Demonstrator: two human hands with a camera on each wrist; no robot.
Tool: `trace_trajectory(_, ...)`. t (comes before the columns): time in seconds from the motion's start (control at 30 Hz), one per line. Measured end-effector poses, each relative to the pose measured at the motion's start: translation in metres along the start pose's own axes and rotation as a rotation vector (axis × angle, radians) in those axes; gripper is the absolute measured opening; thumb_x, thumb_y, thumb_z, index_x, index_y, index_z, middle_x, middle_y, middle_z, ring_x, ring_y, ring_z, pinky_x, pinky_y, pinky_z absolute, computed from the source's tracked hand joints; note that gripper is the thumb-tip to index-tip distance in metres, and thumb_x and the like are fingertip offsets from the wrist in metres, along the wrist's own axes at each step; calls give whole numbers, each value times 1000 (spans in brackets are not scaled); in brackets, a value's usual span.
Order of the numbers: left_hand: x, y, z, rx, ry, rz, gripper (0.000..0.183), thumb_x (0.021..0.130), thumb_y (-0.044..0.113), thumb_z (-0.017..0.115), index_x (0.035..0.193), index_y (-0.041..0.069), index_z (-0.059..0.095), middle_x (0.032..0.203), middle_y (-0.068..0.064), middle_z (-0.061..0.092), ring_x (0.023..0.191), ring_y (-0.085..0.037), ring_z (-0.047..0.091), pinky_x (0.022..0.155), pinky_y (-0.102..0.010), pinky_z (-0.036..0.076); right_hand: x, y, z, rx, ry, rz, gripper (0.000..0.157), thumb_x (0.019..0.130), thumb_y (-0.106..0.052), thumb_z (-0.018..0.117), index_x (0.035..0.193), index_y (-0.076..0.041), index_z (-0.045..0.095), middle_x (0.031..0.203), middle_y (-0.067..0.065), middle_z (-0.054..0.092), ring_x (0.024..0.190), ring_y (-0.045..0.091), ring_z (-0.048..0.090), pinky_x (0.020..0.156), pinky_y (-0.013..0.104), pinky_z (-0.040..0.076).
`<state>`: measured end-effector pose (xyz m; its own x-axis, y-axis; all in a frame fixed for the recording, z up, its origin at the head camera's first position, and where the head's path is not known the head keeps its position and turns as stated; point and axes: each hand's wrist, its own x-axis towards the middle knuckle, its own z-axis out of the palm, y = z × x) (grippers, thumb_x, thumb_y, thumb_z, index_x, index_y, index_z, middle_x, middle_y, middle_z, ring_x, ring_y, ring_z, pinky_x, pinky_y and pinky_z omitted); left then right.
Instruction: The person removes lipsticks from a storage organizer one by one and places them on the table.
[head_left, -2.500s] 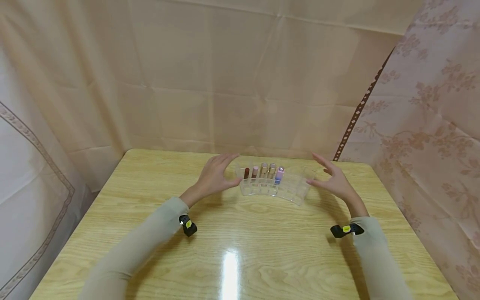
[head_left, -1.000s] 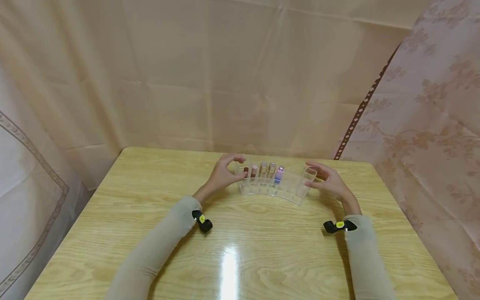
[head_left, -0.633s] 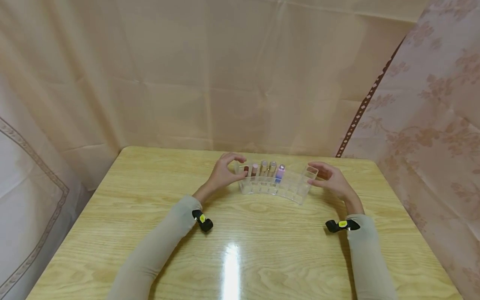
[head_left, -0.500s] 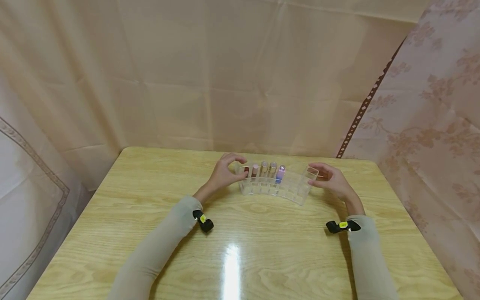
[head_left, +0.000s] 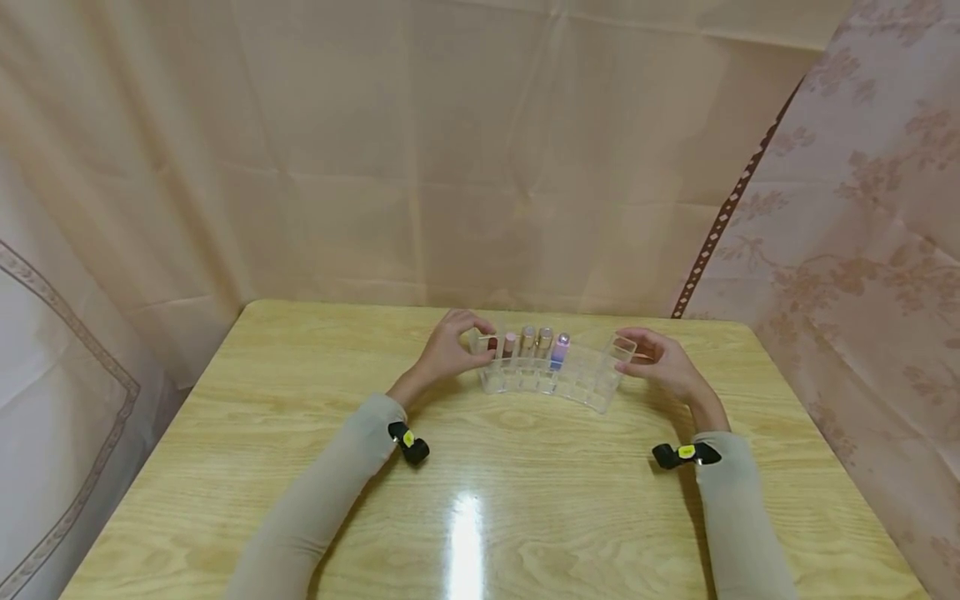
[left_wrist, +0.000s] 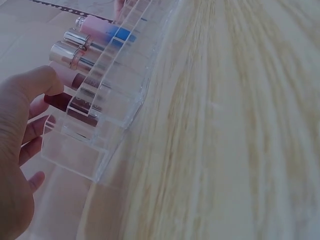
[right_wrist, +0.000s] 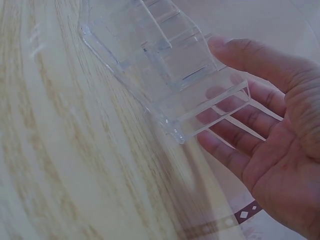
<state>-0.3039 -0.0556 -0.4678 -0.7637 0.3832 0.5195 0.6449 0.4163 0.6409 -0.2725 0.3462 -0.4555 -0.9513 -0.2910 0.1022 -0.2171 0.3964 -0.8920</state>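
A clear, curved lipstick organizer point(head_left: 577, 383) with stepped compartments stands near the back of the table. My left hand point(head_left: 450, 346) holds its left end, with the thumb in front by the dark red lipstick point(left_wrist: 70, 106) and the other fingers behind, showing through the plastic. At the opposite end my right hand point(head_left: 663, 362) grips the organizer, its thumb point(right_wrist: 225, 47) at the front edge and its fingers behind the end wall. Beside the dark red one, a pink-capped lipstick point(head_left: 509, 343), two gold-capped lipsticks point(head_left: 528, 337) and a pink-and-blue tube point(head_left: 559, 350) stand in the back row.
The wood-grain table point(head_left: 480, 467) carries a bright light reflection in front. A beige curtain point(head_left: 480, 167) hangs right behind the table's back edge, with a floral cloth point(head_left: 862, 250) on the right and a white cloth point(head_left: 60, 375) on the left.
Both hands have moved inward from beside the organizer and taken hold of its ends. The left thumb has lowered slightly over the last half second. The organizer stays in about the same place.
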Motion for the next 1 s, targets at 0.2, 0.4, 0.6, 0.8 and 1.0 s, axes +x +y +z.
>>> trace_trajectory(0.2, 0, -1, -1, 67, -40, 17, 28, 78, 17, 86, 103, 11, 75, 107, -6, 72, 111, -26, 57, 102, -50, 44, -2, 0, 1, 3, -4, 9, 59, 90, -9, 77, 142, 5, 51, 143, 31, 53, 112, -4, 60, 88, 15, 51)
trace_trajectory(0.4, 1, 3, -5, 149, -77, 48, 22, 81, 23, 84, 101, 17, 76, 112, -2, 72, 112, -25, 55, 104, -50, 41, -5, 1, 0, -3, 0, 0, 58, 90, -8, 77, 141, 4, 52, 143, 31, 53, 113, -7, 60, 89, 15, 50)
trace_trajectory(0.6, 2, 10, -11, 229, -91, 78, 21, 81, 24, 83, 100, 18, 75, 111, -1, 71, 110, -23, 53, 103, -48, 40, -6, 6, -2, -4, -1, -11, 58, 91, -8, 76, 141, 4, 51, 142, 26, 56, 114, -7, 60, 90, 14, 50)
trace_trajectory(0.8, 4, 11, -15, 354, -125, 115, 26, 83, 30, 81, 105, 19, 72, 113, 0, 69, 109, -24, 54, 100, -47, 41, -5, 9, -2, 18, 2, -23, 58, 90, -5, 76, 141, 7, 50, 141, 21, 59, 115, -4, 61, 90, 15, 51)
trace_trajectory(1.0, 5, 12, -17, 400, -156, 109, 27, 86, 32, 78, 108, 19, 71, 114, 0, 68, 110, -25, 54, 98, -47, 41, -5, 6, -1, 27, 4, -24, 58, 90, -5, 77, 140, 7, 51, 139, 19, 60, 115, -2, 62, 89, 15, 51)
